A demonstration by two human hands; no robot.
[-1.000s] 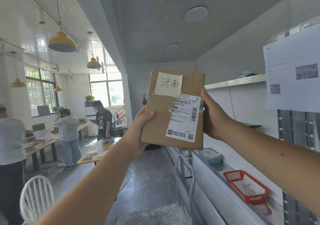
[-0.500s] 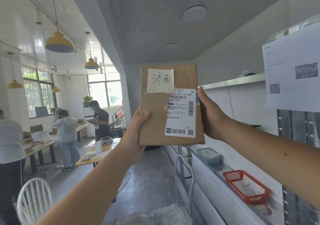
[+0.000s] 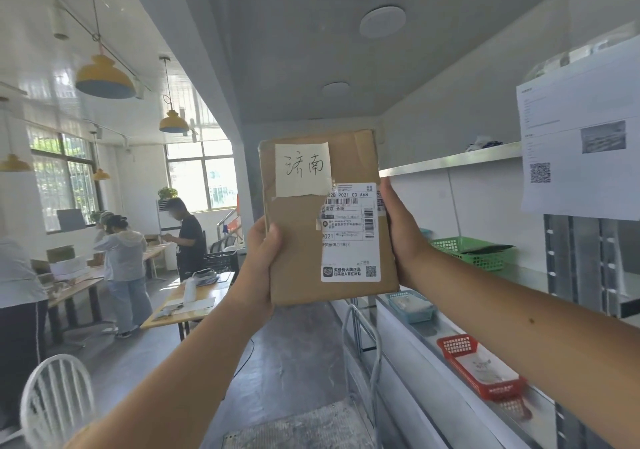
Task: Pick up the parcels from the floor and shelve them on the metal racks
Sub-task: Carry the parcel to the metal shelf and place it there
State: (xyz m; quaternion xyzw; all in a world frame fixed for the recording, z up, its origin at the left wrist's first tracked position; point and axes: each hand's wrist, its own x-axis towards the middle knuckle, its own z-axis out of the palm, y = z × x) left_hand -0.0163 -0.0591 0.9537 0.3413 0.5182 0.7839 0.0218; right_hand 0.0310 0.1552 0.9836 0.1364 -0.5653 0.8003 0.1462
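A flat brown parcel (image 3: 298, 247) is held upright at arm's length in the middle of the view. It carries a handwritten paper note at the top and a white shipping label on its right half. My left hand (image 3: 261, 265) grips its lower left edge with the thumb on the front. My right hand (image 3: 403, 237) grips its right edge. The metal rack (image 3: 450, 159) runs along the right wall, with shelves above and below the parcel's height.
On the rack sit a green basket (image 3: 467, 251), a small blue basket (image 3: 410, 306) and a red basket (image 3: 481, 365). A printed sheet (image 3: 581, 130) hangs on a rack post. A metal trolley (image 3: 363, 348) stands below. Several people work at tables (image 3: 194, 305) left; a white chair (image 3: 57, 400) is near.
The parcel has turned from a tilt to the right to nearly upright and shifted slightly left and lower in view. Both hands kept their grip.
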